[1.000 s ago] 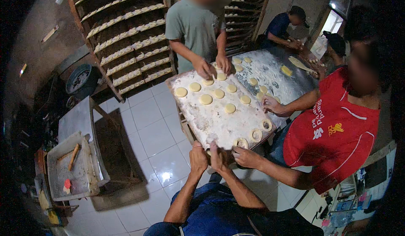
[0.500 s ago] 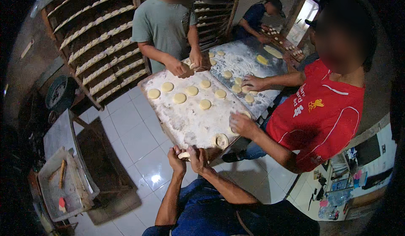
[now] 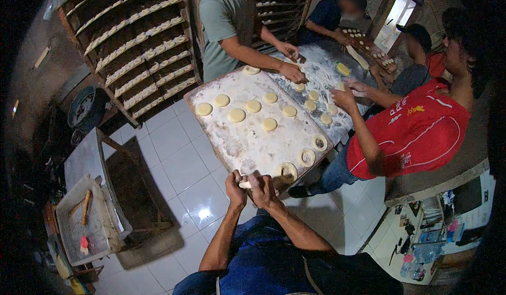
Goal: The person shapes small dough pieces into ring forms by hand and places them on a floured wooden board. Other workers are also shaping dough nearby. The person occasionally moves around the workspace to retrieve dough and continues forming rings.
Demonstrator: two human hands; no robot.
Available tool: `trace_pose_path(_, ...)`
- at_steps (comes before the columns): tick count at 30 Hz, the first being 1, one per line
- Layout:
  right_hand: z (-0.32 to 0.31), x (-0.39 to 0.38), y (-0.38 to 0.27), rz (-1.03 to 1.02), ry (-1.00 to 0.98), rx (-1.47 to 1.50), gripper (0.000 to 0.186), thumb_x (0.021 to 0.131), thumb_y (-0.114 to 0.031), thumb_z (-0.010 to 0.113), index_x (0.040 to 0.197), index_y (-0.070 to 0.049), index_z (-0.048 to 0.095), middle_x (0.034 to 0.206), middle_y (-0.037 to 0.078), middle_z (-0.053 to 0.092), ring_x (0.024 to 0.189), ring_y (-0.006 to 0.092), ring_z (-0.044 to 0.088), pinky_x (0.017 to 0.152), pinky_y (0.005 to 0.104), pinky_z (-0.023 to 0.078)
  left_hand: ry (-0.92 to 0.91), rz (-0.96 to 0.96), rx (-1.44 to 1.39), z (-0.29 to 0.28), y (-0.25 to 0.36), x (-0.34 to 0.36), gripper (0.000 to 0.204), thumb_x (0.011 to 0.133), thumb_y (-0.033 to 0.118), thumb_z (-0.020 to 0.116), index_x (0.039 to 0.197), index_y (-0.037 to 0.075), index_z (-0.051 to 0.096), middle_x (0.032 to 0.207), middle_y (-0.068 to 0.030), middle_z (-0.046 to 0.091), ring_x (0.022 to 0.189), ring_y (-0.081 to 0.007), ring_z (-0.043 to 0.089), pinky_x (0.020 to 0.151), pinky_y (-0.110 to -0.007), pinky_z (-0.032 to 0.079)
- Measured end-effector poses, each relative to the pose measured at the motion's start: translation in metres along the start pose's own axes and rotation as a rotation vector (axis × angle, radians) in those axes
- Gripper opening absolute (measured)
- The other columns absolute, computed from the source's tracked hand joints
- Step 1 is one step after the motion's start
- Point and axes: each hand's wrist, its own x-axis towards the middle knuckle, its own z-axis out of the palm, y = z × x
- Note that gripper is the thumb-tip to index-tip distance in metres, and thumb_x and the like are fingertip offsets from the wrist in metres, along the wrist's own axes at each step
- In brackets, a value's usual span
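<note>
Both my hands hold a small piece of pale dough point(image 3: 245, 185) at the near edge of a floured board point(image 3: 247, 150). My left hand point(image 3: 234, 191) closes round its left end. From the other side my right hand point(image 3: 263, 190) grips it, fingers bent; they hide part of the dough. Just right of my right hand lies a dough ring point(image 3: 286, 172), with a second ring point(image 3: 306, 158) and a third ring point(image 3: 319, 142) along the right edge. Several flat dough rounds point(image 3: 237, 115) are spread over the board's far half, and another ring point(image 3: 251, 70) sits at its far edge.
A co-worker in grey-green point(image 3: 226, 26) stands beyond the board; one in red point(image 3: 416, 126) stands right. More people work farther back at a floured metal table point(image 3: 327, 57). Left are a rack point(image 3: 142, 47) of shaped dough and a tray point(image 3: 100, 237) holding a wooden stick.
My view has shifted, and my hands still hold the dough. The grey-green co-worker's hands have moved right, leaving a ring at the far edge. The red-shirted co-worker's hands have lifted off the board and table.
</note>
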Motion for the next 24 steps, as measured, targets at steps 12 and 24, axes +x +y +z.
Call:
trace_pose_path(12, 0.007, 0.037, 0.064, -0.169, -0.069, 0.143, 0.029, 0.088, -0.028, 0.059, 0.078, -0.001, 0.06, 0.065, 0.009, 0.058, 0.056, 0.0241, 0.054, 0.053, 0.0384, 0.041, -0.004, -0.09, 0.043, 0.017, 0.01, 0.022, 0.044, 0.098, 0.037, 0.028, 0.067, 0.008, 0.042, 0.061, 0.002, 0.037, 0.057, -0.012, 0.037, 0.049, -0.03, 0.033)
trace_pose_path(24, -0.113, 0.146, 0.134, -0.066, 0.242, -0.339, 0.042, 0.065, -0.022, 0.078, 0.101, -0.008, 0.061, 0.077, 0.01, 0.061, 0.082, 0.0313, 0.058, 0.074, 0.0411, 0.046, 0.016, 0.216, 0.862, -0.028, -0.021, 0.071, 0.013, 0.081, 0.008, 0.06, 0.091, 0.001, 0.063, 0.086, -0.0172, 0.057, 0.083, -0.0335, 0.052, 0.074, -0.04, 0.043)
